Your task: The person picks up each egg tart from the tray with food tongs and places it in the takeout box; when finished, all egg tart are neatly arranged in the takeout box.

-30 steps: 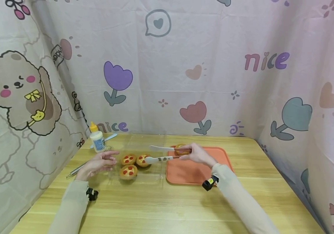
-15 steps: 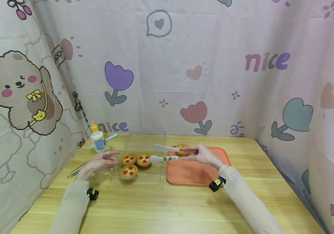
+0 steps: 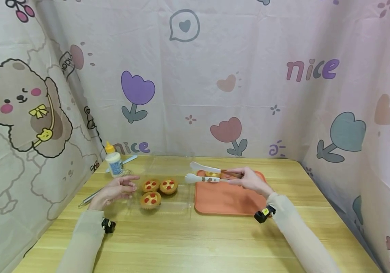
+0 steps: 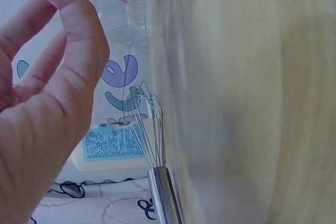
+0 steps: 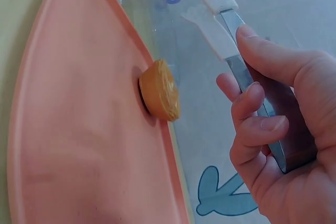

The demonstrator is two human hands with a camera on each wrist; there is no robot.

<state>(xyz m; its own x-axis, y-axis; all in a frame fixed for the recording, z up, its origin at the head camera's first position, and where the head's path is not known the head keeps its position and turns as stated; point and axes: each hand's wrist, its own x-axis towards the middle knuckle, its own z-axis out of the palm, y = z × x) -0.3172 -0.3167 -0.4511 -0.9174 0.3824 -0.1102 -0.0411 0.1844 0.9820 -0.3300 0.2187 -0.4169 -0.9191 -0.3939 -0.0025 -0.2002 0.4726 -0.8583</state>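
Note:
My right hand [image 3: 251, 180] grips a pair of tongs [image 3: 212, 179] with white tips. The tips are spread, with nothing between them, above the left edge of an orange tray [image 3: 229, 201]. On that tray's far left corner sits an egg tart [image 5: 159, 91], partly hidden behind the tongs in the head view. Three red-dotted tarts [image 3: 150, 200] stand in a clear plastic container [image 3: 177, 208] left of the tray. Beside the container's left side is my left hand [image 3: 114, 192], fingers loosely bent and holding nothing; whether it touches the plastic I cannot tell.
A whisk [image 4: 157, 166] lies left of the container, near my left hand. Behind it stand a white bottle [image 3: 114, 165] with a yellow nozzle and a pale blue flat utensil [image 3: 130, 159]. A patterned curtain [image 3: 195, 94] closes the table's back and sides.
My right hand has moved right with the tongs, and their tips have left the space over the tarts in the container and risen beside the tray's tart. My left hand stays put.

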